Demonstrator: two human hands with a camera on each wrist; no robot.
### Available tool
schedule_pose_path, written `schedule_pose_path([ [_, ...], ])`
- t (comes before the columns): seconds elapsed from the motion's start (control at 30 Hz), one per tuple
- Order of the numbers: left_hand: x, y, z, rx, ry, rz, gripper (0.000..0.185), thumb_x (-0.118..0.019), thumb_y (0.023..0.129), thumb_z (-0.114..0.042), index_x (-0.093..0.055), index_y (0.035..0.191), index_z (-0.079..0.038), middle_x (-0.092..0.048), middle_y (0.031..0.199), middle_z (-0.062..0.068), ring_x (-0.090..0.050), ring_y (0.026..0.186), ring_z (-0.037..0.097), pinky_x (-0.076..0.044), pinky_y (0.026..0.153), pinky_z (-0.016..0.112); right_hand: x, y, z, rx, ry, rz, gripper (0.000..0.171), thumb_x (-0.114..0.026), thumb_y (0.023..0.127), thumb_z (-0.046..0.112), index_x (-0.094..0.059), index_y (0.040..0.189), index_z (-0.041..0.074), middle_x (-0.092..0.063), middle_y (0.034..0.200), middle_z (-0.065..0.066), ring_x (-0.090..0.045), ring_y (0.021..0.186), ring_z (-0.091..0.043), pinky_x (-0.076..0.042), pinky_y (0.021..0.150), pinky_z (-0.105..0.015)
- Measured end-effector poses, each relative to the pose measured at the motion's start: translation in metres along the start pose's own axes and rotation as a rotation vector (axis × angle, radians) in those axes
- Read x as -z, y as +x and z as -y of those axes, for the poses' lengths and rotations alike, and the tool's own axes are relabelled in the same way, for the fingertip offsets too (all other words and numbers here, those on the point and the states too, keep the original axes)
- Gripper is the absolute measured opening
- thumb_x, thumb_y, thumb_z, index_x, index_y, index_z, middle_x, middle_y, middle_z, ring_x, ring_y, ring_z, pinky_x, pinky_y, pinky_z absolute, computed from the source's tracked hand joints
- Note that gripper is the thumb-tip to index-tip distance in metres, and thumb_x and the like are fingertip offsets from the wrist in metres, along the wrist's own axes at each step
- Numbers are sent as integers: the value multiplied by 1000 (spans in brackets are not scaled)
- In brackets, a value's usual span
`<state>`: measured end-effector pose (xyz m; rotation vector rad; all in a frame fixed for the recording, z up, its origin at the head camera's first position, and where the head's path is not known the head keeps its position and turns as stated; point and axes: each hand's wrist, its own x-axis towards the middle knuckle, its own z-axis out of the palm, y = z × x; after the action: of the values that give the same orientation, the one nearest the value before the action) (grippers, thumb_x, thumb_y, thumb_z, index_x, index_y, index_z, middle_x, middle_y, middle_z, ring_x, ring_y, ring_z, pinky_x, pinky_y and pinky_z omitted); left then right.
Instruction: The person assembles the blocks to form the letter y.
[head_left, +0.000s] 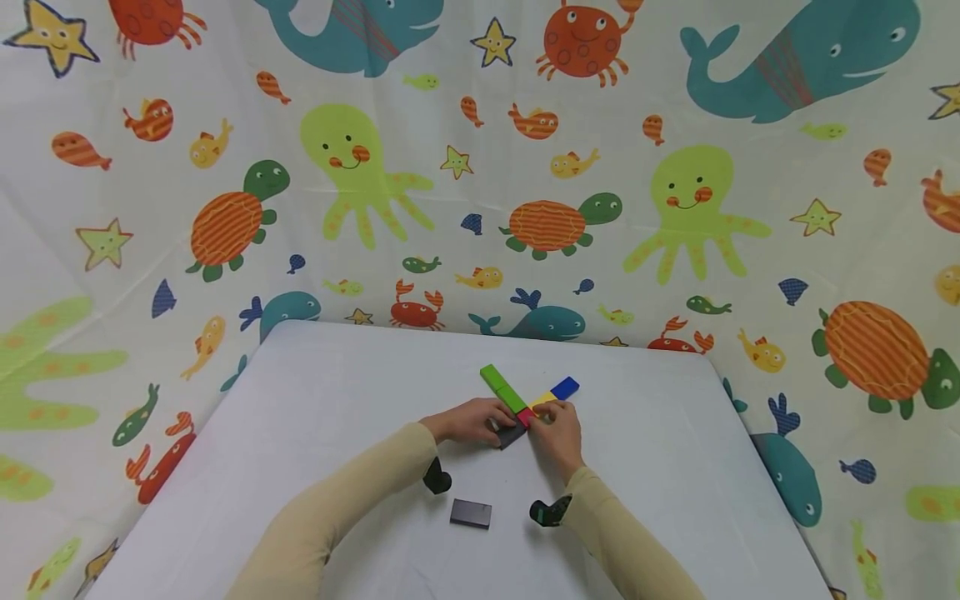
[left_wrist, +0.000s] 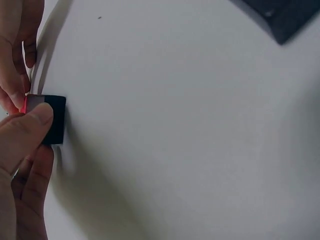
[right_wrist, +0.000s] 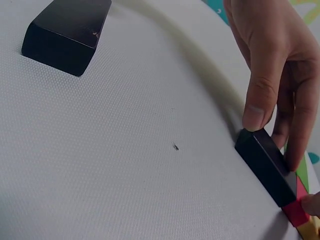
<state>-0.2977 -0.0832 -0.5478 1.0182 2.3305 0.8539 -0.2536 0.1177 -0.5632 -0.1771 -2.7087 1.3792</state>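
My left hand (head_left: 472, 419) grips a black block (head_left: 512, 434) between thumb and fingers, flat on the white table. One end of that block meets a small red block (right_wrist: 296, 212), where a row of colored blocks comes together. My right hand (head_left: 558, 435) pinches at the red block with thumb and fingertips, and its fingers partly cover a yellow block (head_left: 542, 402). From the red block a green strip (head_left: 504, 389) runs up to the left. Beyond the yellow block, a blue block (head_left: 565, 387) ends the right-hand arm of this crossed shape.
Another black block (head_left: 471, 513) lies alone on the table (head_left: 360, 375), nearer to me, between my forearms. Black wrist cameras (head_left: 550, 512) sit under both wrists. Behind the table hangs a cloth (head_left: 465, 150) printed with sea animals.
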Motion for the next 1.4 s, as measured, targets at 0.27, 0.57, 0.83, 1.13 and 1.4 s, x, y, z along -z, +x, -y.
schedule_pose_path([
  [0.27, -1, 3, 3, -10, 8, -5, 39, -72, 87, -5, -66, 126, -5, -55, 131, 4, -53, 118, 14, -47, 88, 17, 0, 2, 0, -6, 1, 0, 23, -75, 84, 12, -72, 103, -1, -52, 121, -20, -55, 109, -35, -45, 97, -48],
  [0.57, 1, -1, -2, -12, 41, 2, 40, -72, 88, -5, -65, 127, -4, -55, 132, 7, -55, 117, 15, -48, 88, 19, 0, 1, 3, -35, -2, -2, 21, -74, 85, 12, -72, 102, 0, -53, 120, -17, -55, 109, -33, -45, 95, -47],
  [0.83, 2, -2, -3, -2, 53, -5, 40, -71, 89, -7, -64, 128, -5, -55, 133, 4, -55, 117, 14, -47, 89, 19, 1, 2, 4, -39, -6, 3, 22, -74, 85, 13, -72, 102, 0, -52, 121, -17, -55, 111, -33, -44, 98, -46],
  [1.13, 1, -4, -3, -6, 46, -13, 40, -71, 89, -7, -64, 128, -5, -56, 133, 5, -56, 116, 15, -48, 89, 19, 0, 1, 3, -30, -3, 6, 22, -75, 85, 13, -72, 102, 0, -52, 121, -17, -55, 110, -33, -44, 97, -47],
  [1.4, -2, -5, -2, 10, 31, -18, 40, -71, 89, -8, -64, 128, -6, -56, 132, 4, -56, 115, 13, -48, 89, 19, -2, 2, -1, -34, -8, 4, 23, -75, 85, 14, -73, 103, 0, -52, 121, -17, -55, 109, -33, -44, 96, -47],
])
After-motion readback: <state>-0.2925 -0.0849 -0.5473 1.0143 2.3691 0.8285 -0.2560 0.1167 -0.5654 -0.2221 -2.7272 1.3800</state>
